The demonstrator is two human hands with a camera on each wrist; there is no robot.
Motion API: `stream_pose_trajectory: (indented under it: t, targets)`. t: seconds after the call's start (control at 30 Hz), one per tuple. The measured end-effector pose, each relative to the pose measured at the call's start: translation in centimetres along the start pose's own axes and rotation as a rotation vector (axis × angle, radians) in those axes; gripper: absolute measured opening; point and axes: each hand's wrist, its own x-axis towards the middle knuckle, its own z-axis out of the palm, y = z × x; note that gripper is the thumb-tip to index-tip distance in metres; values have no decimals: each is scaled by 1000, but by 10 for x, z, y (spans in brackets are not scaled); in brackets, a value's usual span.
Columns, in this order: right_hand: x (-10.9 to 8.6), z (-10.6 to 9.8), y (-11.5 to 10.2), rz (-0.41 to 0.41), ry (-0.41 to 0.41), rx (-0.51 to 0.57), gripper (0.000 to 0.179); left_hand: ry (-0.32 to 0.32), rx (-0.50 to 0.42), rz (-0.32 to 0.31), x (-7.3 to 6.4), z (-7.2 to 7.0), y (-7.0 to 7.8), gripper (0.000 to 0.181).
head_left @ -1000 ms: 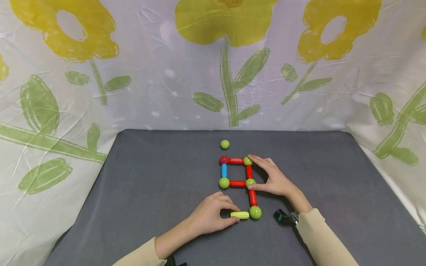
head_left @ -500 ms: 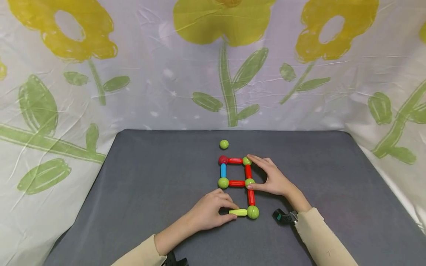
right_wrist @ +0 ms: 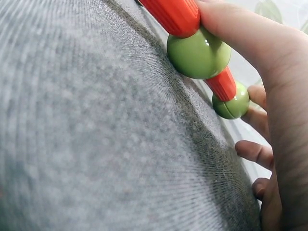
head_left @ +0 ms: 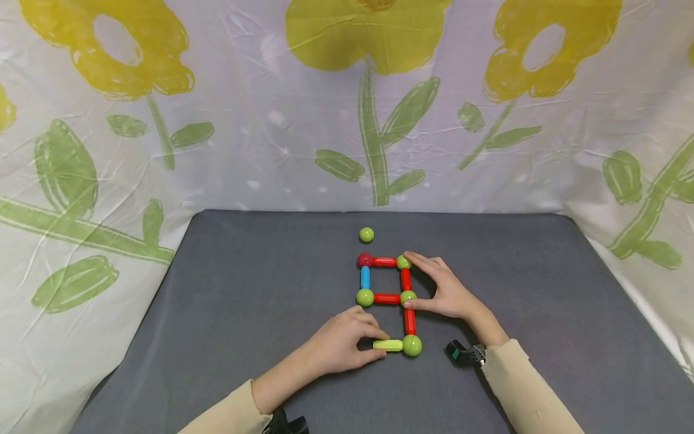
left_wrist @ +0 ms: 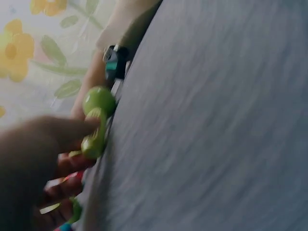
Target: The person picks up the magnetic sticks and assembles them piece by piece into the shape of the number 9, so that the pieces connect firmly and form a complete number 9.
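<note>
On the grey table lies a square of toy rods and balls: a dark red ball [head_left: 365, 260], a blue rod [head_left: 365, 278], several red rods [head_left: 387, 299] and green balls [head_left: 365, 298]. One more red rod [head_left: 409, 322] runs toward the person from the square's near right corner, ending in a green ball [head_left: 412, 345]. My left hand [head_left: 344, 342] pinches a yellow-green rod [head_left: 387, 345] between thumb and fingers, its far end against that ball. My right hand [head_left: 447, 292] holds the square's right side, thumb at the near corner ball [right_wrist: 198, 53], fingertip at the far one [right_wrist: 231, 102].
A loose green ball [head_left: 366, 234] sits beyond the square. Black bands with small devices [head_left: 465, 354] are on both wrists. Behind the grey tabletop [head_left: 260, 265] hangs a cloth [head_left: 244, 150] printed with yellow flowers.
The yellow-green rod has moved slightly away from the person and left, straightening against the end ball. That ball and its red rod have swung a little left. My right hand keeps its place.
</note>
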Motion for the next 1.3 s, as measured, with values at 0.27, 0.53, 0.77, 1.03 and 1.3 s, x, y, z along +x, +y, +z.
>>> stream_pose_trajectory:
  t: [0.27,0.53,0.77,1.03,1.3]
  targets:
    - [-2,0,0,2,1,18,99,318,-97,-209,48,-46,-44,20]
    - [-2,3,2,-14,-8,15,99,313,-89,-539,112,-52,-118,62]
    - [-1,1,0,-17,2,27,99,293,-107,-505,132,-44,-128,55]
    - [-1,0,2,-24,-3,17,99,314,-153,-451,119,-51,-123,48]
    - [-1,-1,1,-17,-1,11,99,356,-207,-340,58,-71,-72,47]
